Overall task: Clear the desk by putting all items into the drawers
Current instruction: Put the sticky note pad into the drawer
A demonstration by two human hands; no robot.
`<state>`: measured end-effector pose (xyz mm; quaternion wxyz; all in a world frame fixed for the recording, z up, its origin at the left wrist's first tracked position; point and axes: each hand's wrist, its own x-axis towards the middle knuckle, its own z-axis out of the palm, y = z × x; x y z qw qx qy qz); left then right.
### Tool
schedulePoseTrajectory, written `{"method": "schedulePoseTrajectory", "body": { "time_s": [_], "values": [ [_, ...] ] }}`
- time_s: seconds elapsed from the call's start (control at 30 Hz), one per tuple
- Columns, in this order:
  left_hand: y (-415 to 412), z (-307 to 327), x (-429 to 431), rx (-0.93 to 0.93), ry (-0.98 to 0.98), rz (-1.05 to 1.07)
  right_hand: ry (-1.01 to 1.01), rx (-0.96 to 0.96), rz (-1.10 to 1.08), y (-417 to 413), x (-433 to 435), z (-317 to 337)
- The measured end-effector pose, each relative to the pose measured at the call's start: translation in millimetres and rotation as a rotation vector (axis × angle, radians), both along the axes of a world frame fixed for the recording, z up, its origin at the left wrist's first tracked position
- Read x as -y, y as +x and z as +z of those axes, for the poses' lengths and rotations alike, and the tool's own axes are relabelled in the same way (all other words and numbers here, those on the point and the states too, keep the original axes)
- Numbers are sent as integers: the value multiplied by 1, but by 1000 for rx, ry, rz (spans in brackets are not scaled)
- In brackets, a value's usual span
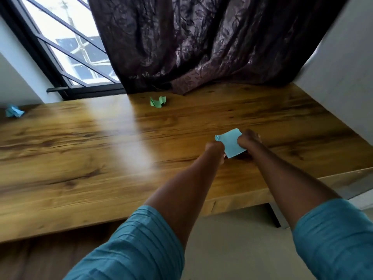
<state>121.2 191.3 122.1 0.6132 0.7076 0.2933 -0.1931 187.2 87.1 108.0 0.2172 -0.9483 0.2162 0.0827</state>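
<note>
Both of my hands hold a light blue paper note [230,142] just above the wooden desk [101,150], right of the middle. My left hand [215,148] grips its left edge and my right hand [248,140] grips its right edge, fingers closed on the sheet. A crumpled green paper [157,102] lies at the back of the desk near the curtain. A crumpled blue paper [14,111] lies at the desk's far left back corner. No drawer is in view.
A dark patterned curtain [201,47] hangs down onto the back of the desk. A barred window [70,47] is at the back left. A white wall [343,87] borders the desk's right side. The floor [232,249] shows below the desk's front edge.
</note>
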Motion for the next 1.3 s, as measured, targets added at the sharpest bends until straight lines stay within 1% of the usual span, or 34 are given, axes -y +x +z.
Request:
{"method": "schedulePoseTrajectory", "body": {
  "time_s": [0.03,0.07,0.1,0.13,0.17,0.2,0.23,0.27,0.3,0.33,0.37,0.43,0.47,0.53,0.6,0.7,0.77,0.87,0.93,1.03,1.2,1.3],
  "values": [
    [-9,3,-9,120,301,-266,1,1,-2,-11,-9,4],
    [-20,3,-19,190,494,-386,4,1,8,-21,-18,7],
    [-31,6,-30,188,590,-423,16,0,18,-31,-27,9],
    [-39,0,-35,195,579,-486,30,-3,17,-43,-35,12],
    [-50,-5,-49,175,559,-405,48,-14,-6,-59,-45,17],
    [-62,-7,-62,159,400,-247,94,-28,-33,-75,-56,21],
    [-71,-11,-74,70,75,41,136,-43,-41,-91,-69,25],
    [-81,-5,-86,27,-204,230,175,-40,-41,-106,-80,25],
    [-86,-2,-101,22,-301,232,237,-33,-43,-122,-90,27],
    [-101,0,-120,74,-254,204,319,-26,-46,-140,-104,30],
    [-113,2,-139,64,-243,206,395,-24,-48,-159,-119,33],
    [-130,-19,-181,66,-247,158,508,-57,-52,-199,-149,36],
    [-140,-22,-198,54,-247,145,539,-89,-44,-214,-162,35],
    [-182,-3,-237,46,-227,159,556,-138,-20,-243,-189,32],
    [-217,7,-267,2,-194,174,549,-190,1,-263,-212,25],
    [-257,11,-302,-52,-106,79,543,-266,8,-289,-240,9],
    [-281,4,-323,-81,-43,53,559,-324,2,-313,-259,1],
    [-299,-18,-341,-156,2,1,526,-378,9,-340,-276,-13],
    [-308,-30,-344,-175,47,38,503,-360,10,-350,-284,-23],
    [-314,-50,-341,-144,164,78,441,-313,51,-356,-293,-35],
    [-312,-93,-334,-103,240,182,339,-260,111,-349,-304,-61],
    [-308,-106,-333,-102,300,225,302,-242,152,-340,-308,-72]
  ]
}}
